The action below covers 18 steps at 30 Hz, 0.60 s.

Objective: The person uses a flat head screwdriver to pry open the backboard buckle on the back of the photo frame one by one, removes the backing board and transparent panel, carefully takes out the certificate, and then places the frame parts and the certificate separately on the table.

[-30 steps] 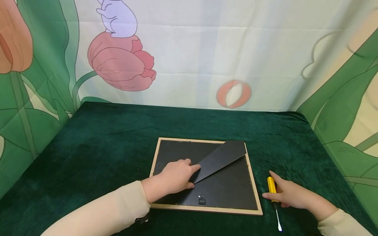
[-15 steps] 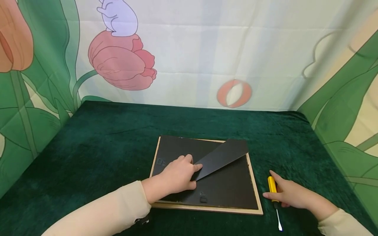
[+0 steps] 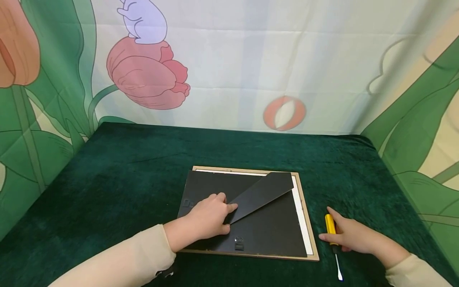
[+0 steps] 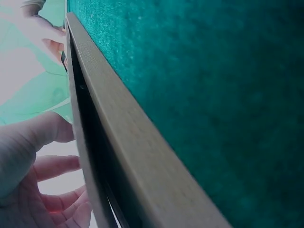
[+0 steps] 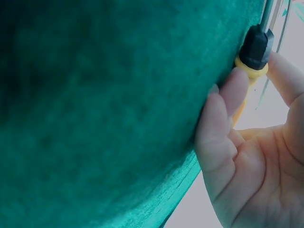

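My left hand (image 3: pixel 206 217) pinches the folding stand leg (image 3: pixel 263 197) of a black backing board (image 3: pixel 270 235) between thumb and fingers. That board lies askew over a light wooden picture frame (image 3: pixel 308 223), shifted left, its left edge past the rim. A white strip (image 3: pixel 302 215) shows along the frame's right and far sides. In the left wrist view a dark gap separates the board's edge (image 4: pixel 81 128) from the wooden rim (image 4: pixel 123 137). Right of the frame, my right hand (image 3: pixel 355 237) holds a yellow-handled screwdriver (image 3: pixel 330 225) on the cloth, tip toward me.
Dark green velvet cloth (image 3: pixel 125 191) covers the table. A curtain (image 3: pixel 229 67) printed with flowers and a white animal hangs behind and at both sides. Small metal hangers, one of them a near-edge hanger (image 3: pixel 239 243), sit on the board. A dark object lies partly under my left sleeve.
My left hand raised the backing board slightly from the frame, then moved it left and toward me, baring the white strip. The right hand and screwdriver stayed put.
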Each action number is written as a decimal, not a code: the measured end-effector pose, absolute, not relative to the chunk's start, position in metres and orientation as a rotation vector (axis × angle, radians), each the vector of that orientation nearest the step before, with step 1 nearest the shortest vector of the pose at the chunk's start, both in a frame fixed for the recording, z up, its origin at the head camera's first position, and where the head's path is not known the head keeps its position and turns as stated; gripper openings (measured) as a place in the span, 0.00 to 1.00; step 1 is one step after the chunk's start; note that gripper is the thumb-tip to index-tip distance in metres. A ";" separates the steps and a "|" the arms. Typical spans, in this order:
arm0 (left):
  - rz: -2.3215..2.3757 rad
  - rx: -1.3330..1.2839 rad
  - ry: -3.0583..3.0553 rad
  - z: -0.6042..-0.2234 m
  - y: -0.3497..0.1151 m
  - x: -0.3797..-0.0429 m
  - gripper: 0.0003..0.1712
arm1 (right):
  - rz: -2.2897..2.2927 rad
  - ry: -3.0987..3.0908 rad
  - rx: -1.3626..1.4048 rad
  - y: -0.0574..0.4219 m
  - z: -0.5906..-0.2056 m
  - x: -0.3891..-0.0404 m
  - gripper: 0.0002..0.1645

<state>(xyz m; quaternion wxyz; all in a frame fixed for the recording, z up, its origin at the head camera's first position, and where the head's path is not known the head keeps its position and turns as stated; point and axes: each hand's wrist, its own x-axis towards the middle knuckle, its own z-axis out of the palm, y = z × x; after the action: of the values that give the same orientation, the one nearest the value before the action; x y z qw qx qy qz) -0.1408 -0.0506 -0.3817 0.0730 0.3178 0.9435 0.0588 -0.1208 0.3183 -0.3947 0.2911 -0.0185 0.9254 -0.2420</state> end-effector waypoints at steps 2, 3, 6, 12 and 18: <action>0.185 0.956 2.826 -0.381 -0.050 -0.141 0.30 | -0.642 2.470 -0.047 0.319 -0.395 -0.121 0.62; 0.184 0.958 2.822 -0.381 -0.050 -0.142 0.30 | -0.641 2.471 -0.046 0.320 -0.395 -0.120 0.62; 0.171 0.961 2.793 -0.380 -0.053 -0.143 0.30 | -0.646 2.475 -0.044 0.320 -0.396 -0.119 0.62; 0.283 0.907 2.837 -0.381 -0.086 -0.147 0.29 | -0.669 2.473 -0.054 0.319 -0.398 -0.118 0.61; 0.703 0.540 2.905 -0.386 -0.137 -0.156 0.34 | -0.661 2.487 -0.066 0.320 -0.396 -0.119 0.61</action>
<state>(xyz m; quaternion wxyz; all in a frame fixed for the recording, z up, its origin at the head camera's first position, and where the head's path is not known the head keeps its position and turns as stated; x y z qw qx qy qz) -0.1563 -0.1372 -0.3859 0.0521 0.1775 0.9552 0.2312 -0.1190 0.3203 -0.3962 0.2800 -0.0247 0.9275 -0.2464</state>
